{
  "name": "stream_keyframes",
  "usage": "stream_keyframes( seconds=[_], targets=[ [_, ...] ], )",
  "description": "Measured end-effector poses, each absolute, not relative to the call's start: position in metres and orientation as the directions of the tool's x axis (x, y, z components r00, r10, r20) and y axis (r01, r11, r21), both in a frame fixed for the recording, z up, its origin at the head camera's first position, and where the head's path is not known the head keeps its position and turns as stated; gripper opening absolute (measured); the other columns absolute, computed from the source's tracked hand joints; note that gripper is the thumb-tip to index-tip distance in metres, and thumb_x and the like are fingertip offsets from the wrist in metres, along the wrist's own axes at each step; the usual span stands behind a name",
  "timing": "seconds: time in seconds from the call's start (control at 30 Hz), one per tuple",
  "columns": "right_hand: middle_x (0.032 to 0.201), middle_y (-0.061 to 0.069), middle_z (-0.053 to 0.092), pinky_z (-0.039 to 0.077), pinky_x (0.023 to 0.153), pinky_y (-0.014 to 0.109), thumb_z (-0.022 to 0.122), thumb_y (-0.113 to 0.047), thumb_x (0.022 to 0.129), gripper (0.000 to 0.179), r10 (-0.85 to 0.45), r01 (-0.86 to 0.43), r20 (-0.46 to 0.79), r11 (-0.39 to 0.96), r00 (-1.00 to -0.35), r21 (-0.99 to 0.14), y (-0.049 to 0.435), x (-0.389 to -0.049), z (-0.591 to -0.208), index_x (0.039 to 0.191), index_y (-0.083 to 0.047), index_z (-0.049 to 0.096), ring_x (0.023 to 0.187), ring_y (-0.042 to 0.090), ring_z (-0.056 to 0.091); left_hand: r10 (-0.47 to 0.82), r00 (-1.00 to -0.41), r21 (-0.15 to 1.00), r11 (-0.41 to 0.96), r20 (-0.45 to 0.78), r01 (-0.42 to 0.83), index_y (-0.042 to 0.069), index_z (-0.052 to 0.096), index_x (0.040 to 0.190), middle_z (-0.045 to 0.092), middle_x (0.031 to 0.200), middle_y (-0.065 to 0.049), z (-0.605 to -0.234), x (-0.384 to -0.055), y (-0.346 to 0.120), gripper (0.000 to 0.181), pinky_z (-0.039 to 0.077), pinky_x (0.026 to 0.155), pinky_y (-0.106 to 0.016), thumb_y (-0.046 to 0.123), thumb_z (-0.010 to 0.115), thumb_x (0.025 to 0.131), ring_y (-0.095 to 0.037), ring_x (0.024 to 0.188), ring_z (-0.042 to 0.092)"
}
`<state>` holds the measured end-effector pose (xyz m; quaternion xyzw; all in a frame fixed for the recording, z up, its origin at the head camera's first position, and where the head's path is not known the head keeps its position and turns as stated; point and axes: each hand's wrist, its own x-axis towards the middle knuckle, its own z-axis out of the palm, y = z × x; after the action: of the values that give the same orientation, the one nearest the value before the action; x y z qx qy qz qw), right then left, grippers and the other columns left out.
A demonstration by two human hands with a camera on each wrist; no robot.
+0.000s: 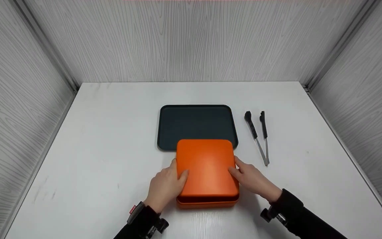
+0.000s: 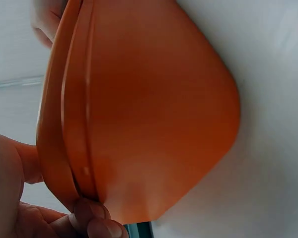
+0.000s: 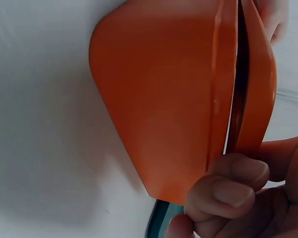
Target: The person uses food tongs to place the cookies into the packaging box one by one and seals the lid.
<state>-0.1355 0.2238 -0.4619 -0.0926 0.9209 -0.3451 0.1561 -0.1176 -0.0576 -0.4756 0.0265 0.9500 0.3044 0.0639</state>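
An orange rectangular box [image 1: 207, 205] stands on the white table with its orange lid [image 1: 207, 167] over it. The lid is tilted, and a dark gap shows between it and the box along the near edge. My left hand [image 1: 166, 183] grips the lid's left side, thumb on top and fingers by the rim. On the opposite side, my right hand [image 1: 253, 177] holds the lid in a similar way. Both wrist views show the box wall [image 2: 159, 109] close up, with curled fingertips [image 3: 233, 191] at the lid seam. What the box contains is hidden.
Just behind the box lies a dark tray [image 1: 196, 124], its near edge partly covered by the lid in the head view. Tongs [image 1: 257, 136] with black tips and metal arms lie spread to the right of the tray. Wood-grain panels [image 1: 191, 39] enclose the table's back and sides.
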Motion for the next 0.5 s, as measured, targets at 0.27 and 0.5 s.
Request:
stream_keyframes(
  seconds=[0.27, 0.5],
  targets=[
    [0.113, 0.01, 0.068, 0.042, 0.075, 0.033, 0.048, -0.028, 0.107, 0.058, -0.253, -0.008, -0.26, 0.731, -0.932, -0.682, 0.2218, -0.1327, -0.4668, 0.16, -0.008, 0.035, 0.091, 0.021, 0.056, 0.094, -0.987, 0.589, 0.808, -0.13, -0.001, -0.001, 0.045, 0.151, 0.071, 0.117, -0.021, -0.4777, -0.1151, -0.0597, 0.068, 0.058, 0.081, -0.053, 0.044, 0.057, 0.102, -0.032, 0.094, 0.07],
    [0.068, -0.002, 0.049, 0.038, 0.057, 0.027, 0.049, -0.031, 0.107, 0.058, -0.255, 0.038, -0.286, 0.681, -0.924, -0.731, 0.2235, -0.1334, -0.4671, 0.16, -0.013, 0.036, 0.062, 0.016, 0.049, 0.103, -0.986, 0.61, 0.792, -0.131, 0.002, 0.002, 0.046, 0.151, 0.072, 0.111, -0.019, -0.4796, -0.1167, -0.0626, 0.065, 0.057, 0.074, -0.048, 0.043, 0.058, 0.102, -0.026, 0.081, 0.065]
  ],
)
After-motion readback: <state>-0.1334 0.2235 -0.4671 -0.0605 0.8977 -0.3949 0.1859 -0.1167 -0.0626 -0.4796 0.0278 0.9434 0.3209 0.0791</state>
